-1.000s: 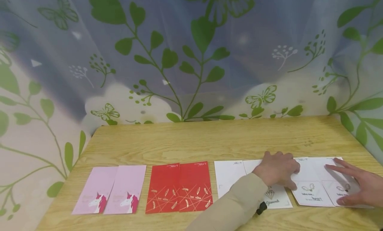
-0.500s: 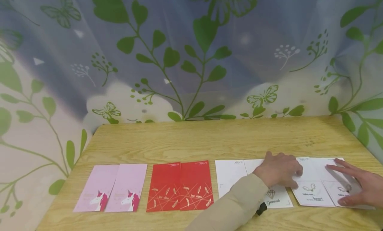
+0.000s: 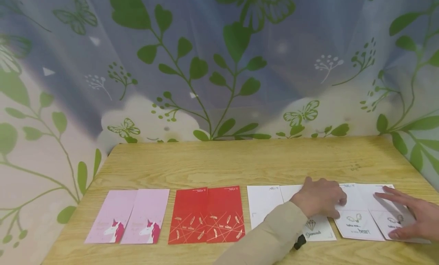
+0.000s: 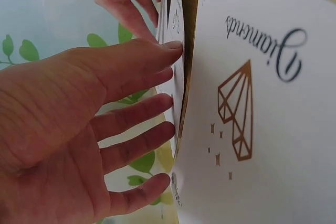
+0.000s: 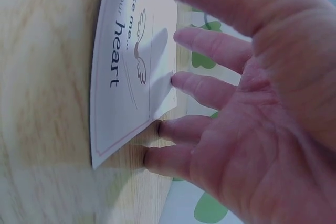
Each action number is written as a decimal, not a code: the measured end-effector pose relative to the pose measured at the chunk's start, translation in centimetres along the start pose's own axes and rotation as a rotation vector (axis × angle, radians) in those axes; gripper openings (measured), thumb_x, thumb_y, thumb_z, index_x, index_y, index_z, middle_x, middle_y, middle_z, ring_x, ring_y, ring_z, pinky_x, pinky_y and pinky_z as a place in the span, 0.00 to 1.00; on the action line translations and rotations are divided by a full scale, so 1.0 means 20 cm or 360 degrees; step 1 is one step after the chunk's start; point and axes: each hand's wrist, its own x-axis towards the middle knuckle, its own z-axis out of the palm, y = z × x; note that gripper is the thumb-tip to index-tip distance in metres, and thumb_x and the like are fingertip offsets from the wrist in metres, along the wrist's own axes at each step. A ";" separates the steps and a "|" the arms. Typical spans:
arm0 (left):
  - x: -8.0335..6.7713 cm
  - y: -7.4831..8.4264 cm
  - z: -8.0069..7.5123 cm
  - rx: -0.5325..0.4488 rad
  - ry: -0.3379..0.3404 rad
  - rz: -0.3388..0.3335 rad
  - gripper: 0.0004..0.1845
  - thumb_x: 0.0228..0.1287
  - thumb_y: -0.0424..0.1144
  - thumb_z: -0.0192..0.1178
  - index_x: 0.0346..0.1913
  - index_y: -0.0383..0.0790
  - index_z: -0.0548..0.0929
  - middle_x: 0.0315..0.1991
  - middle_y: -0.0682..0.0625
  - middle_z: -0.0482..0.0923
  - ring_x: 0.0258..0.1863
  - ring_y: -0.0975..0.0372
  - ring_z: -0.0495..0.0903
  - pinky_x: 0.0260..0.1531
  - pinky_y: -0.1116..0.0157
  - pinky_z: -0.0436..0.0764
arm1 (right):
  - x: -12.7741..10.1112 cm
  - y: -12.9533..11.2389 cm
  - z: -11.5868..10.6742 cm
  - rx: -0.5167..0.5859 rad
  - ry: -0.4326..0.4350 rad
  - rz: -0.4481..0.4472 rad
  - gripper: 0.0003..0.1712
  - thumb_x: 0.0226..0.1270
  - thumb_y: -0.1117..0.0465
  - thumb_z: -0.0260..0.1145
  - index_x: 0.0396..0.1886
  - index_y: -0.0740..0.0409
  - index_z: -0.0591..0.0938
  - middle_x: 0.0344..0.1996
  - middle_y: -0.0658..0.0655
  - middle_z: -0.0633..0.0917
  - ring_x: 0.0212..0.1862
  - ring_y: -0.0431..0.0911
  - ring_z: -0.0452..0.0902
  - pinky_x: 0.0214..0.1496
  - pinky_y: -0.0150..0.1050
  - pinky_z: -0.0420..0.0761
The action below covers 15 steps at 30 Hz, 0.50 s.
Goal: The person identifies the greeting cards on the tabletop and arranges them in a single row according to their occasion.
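My left hand (image 3: pixel 319 198) rests over the right end of the white Diamonds cards (image 3: pixel 317 236), at the left edge of the white "take me to your heart" card (image 3: pixel 358 227). In the left wrist view its thumb and fingers (image 4: pixel 142 142) are extended, tips on that card's edge, beside the gold diamond print (image 4: pixel 241 114). My right hand (image 3: pixel 415 213) spreads its fingers over a second winged-heart card (image 3: pixel 378 219) at the far right. In the right wrist view two fingertips touch the card (image 5: pixel 121 114), and the others rest on the wood beside it.
Two pink unicorn cards (image 3: pixel 144 215) overlap at the left of the wooden table (image 3: pixel 219 162). Right of them lie two overlapping red "best wishes" cards (image 3: pixel 224 215). A leaf-printed curtain (image 3: pixel 212 85) hangs behind the table.
The head view shifts slightly. Both hands stay in nearly the same place on the white cards, and the cards lie as before.
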 end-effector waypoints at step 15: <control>-0.15 -0.21 -0.02 -0.0169 0.0243 0.0181 0.22 0.72 0.65 0.55 0.66 0.72 0.76 0.70 0.74 0.70 0.68 0.75 0.71 0.68 0.58 0.70 | -0.05 -0.04 0.03 0.0253 0.0277 0.0117 0.50 0.63 0.52 0.76 0.77 0.66 0.62 0.73 0.84 0.54 0.67 0.87 0.52 0.52 0.82 0.65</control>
